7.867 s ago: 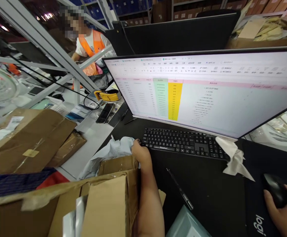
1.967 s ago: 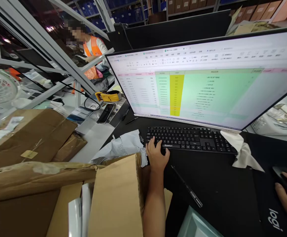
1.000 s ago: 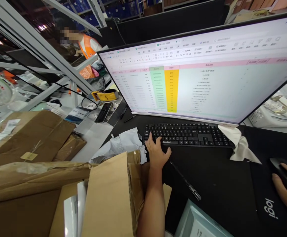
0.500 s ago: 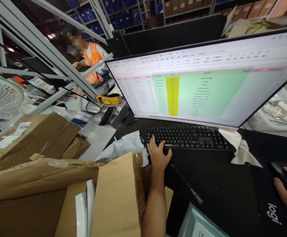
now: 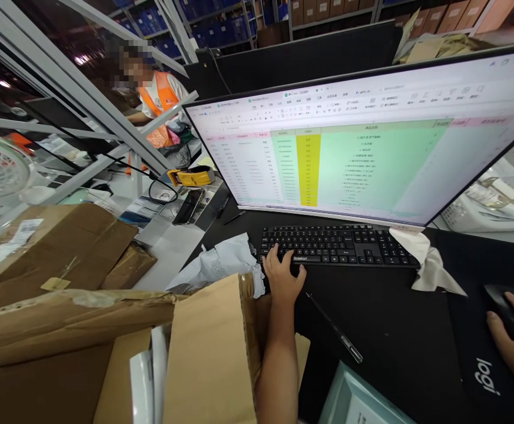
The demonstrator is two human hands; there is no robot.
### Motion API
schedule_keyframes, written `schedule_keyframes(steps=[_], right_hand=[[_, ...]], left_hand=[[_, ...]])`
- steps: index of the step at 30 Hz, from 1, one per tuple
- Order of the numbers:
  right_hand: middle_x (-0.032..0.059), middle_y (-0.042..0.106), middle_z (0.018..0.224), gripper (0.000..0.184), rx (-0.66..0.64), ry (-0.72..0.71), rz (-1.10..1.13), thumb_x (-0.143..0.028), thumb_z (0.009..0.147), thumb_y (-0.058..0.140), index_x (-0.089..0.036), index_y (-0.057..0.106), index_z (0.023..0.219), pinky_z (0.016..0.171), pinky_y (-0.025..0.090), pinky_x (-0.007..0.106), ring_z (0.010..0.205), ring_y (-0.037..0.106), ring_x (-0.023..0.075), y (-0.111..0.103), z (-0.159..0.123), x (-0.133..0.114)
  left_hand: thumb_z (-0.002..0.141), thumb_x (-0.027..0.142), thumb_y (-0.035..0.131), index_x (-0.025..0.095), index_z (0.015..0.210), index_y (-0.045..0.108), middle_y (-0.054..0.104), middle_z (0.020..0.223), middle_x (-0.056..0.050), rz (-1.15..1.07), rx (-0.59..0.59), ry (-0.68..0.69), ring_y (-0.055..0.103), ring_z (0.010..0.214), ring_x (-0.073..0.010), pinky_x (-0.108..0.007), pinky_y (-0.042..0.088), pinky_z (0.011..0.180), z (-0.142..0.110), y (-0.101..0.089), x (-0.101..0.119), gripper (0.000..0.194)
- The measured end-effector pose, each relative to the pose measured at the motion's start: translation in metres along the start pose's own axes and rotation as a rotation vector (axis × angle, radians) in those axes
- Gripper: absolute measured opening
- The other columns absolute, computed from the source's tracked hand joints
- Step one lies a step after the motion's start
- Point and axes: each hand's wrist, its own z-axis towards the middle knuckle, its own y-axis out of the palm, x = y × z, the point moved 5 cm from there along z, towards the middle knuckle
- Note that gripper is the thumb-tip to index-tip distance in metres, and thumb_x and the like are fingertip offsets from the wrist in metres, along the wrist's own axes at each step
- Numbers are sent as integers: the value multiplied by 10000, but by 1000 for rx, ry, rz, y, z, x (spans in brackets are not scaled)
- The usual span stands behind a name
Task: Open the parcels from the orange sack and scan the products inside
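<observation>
keyboard lies under our left hand, fingers curved and loosely spread on the keys, while our right hand cups a black mouse on its logi pad, seemingly placed to work the spreadsheet on the monitor; an open cardboard carton sits close by.

The left hand and right hand are bare, and the slender left forearm shows bare down to the lower edge of the view.
</observation>
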Motion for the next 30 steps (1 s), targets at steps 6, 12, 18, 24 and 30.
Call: schedule_keyframes(steps=[6, 12, 18, 24, 30], right_hand=[[200, 532, 1446, 780, -40, 21, 25, -702, 851, 407, -162, 624, 1370, 1076, 468, 556, 1392, 465, 406, -12, 0, -18], [220, 521, 1452, 815, -53, 45, 18, -741, 837, 393, -137, 625, 1335, 1068, 475, 561, 1389, 463, 422, -18, 0, -26], [199, 509, 1455, 759, -47, 18, 8, -685, 868, 394, -167, 583, 1390, 1051, 485, 579, 1365, 480, 440, -22, 0, -31], [176, 520, 1441, 733, -36, -66, -19, -680, 873, 358, -190, 619, 1352, 1025, 503, 574, 1313, 527, 439, -20, -1, -28], [188, 550, 1410, 648, -9, -130, -77, -634, 901, 378, -225, 664, 1315, 922, 528, 563, 1272, 558, 415, -16, 0, -23]], left_hand=[[786, 242, 687, 186, 1172, 712, 500, 1446, -182, -26, 24, 3, 443, 1396, -364, -615, 276, 1212, 0, -1, 0, 392], [796, 238, 677, 182, 1153, 711, 504, 1447, -179, -40, 48, 0, 445, 1394, -358, -607, 281, 1215, 0, -2, -1, 363], [798, 220, 679, 171, 1129, 721, 509, 1438, -185, -76, 79, 15, 454, 1381, -368, -614, 303, 1203, -1, -1, -4, 337], [801, 212, 682, 165, 1122, 721, 523, 1419, -189, -79, 108, 31, 466, 1365, -383, -632, 308, 1195, -1, 1, -5, 327], [798, 210, 685, 165, 1120, 721, 520, 1413, -192, -86, 111, 27, 467, 1369, -373, -624, 309, 1198, -1, 0, -5, 327]])
